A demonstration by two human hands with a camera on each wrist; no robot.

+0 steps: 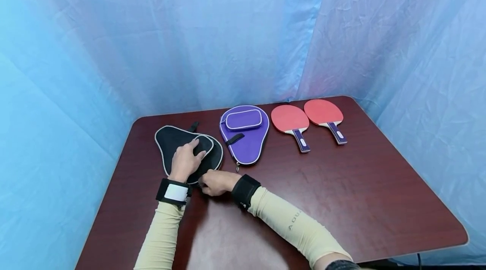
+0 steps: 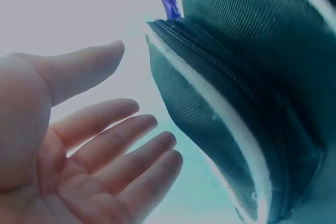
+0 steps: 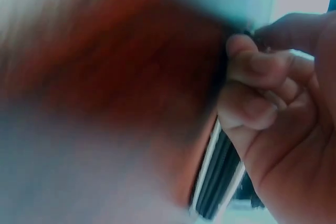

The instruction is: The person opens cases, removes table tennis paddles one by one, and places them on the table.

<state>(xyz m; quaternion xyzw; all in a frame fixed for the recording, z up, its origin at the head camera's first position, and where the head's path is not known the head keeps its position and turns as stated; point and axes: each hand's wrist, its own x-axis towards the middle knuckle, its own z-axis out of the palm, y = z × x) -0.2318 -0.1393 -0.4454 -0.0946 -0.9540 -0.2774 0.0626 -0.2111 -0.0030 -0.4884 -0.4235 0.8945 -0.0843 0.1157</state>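
A black table tennis paddle case (image 1: 171, 138) with white piping lies at the left of the table, its narrow end pointing left. My left hand (image 1: 185, 161) rests over its small raised pocket, fingers fairly straight; in the left wrist view the pocket's zipper (image 2: 226, 72) shows beside the spread fingers (image 2: 121, 150). At the case's near right edge, my right hand (image 1: 217, 182) has its fingers curled. The right wrist view shows thumb and index pinching at the zippered edge (image 3: 212, 171); the zipper pull itself is hidden by the fingers.
Right of the black case lies a purple paddle case (image 1: 248, 145) with a zipped pocket and a dangling zipper pull (image 1: 237, 168). Two red paddles, one nearer (image 1: 290, 118) and one farther right (image 1: 322, 112), lie beyond it. Blue curtains (image 1: 228, 42) hang behind the brown table (image 1: 341, 194).
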